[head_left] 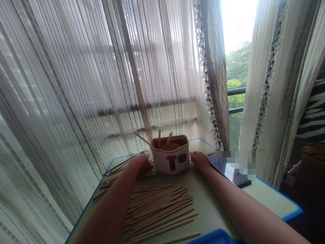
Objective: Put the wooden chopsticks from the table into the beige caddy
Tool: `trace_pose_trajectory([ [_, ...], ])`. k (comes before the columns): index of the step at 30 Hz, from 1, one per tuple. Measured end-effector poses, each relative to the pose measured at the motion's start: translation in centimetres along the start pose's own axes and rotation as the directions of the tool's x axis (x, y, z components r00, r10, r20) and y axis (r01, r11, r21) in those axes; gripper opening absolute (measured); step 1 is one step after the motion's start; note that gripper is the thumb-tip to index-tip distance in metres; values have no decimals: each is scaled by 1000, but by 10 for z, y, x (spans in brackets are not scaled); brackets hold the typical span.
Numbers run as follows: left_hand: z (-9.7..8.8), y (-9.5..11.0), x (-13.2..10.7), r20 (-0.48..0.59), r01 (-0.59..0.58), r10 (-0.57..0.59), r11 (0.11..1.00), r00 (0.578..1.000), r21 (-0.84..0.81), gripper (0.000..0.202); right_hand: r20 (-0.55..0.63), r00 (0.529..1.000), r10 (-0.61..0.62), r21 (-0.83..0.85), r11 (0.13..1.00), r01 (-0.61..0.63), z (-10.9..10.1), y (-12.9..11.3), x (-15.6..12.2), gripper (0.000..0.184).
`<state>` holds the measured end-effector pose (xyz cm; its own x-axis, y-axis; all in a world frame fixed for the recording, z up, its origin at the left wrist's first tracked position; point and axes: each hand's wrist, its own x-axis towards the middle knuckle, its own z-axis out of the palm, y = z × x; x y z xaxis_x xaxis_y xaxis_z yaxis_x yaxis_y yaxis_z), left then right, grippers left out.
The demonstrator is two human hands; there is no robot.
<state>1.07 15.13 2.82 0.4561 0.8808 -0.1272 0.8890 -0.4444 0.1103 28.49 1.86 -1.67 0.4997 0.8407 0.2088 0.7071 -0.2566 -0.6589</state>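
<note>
A white holder with a brown rim and a brown mushroom-like print (174,166) stands upright near the far edge of the table. Several wooden sticks and a round brown piece show above its rim. My left hand (143,161) is just left of it, curled over a few chopsticks (148,172); most of its fingers are hidden. On the holder's other side, close to its wall, my right hand (199,160) rests with curled fingers and nothing visible in them. Many loose wooden chopsticks (159,206) lie side by side in front of the holder.
Thin metal-looking sticks (118,165) lie at the table's left edge. A dark flat device (230,169) lies beyond my right forearm. The pale green table (210,206) has a blue rim. Striped sheer curtains (114,67) hang close behind it.
</note>
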Motion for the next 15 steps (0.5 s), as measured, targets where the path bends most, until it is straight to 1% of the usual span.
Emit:
trace_pose_trajectory([
  [3, 0, 3, -1, 0, 46, -46, 997, 999, 58, 35, -5, 1000, 15, -17, 1000, -15, 0, 0, 0, 39],
  [7, -2, 7, -3, 5, 59, -60, 994, 998, 92, 27, -10, 1000, 16, -32, 999, -16, 0, 0, -1, 40],
  [11, -2, 10, -5, 11, 46, -47, 995, 999, 89, 19, -9, 1000, 22, -47, 999, -22, 1, 1, 1, 39],
  [15, 1, 10, -2, 0, 52, -52, 997, 999, 56, 10, -18, 1000, 17, -51, 999, -18, 2, 2, 2, 39],
])
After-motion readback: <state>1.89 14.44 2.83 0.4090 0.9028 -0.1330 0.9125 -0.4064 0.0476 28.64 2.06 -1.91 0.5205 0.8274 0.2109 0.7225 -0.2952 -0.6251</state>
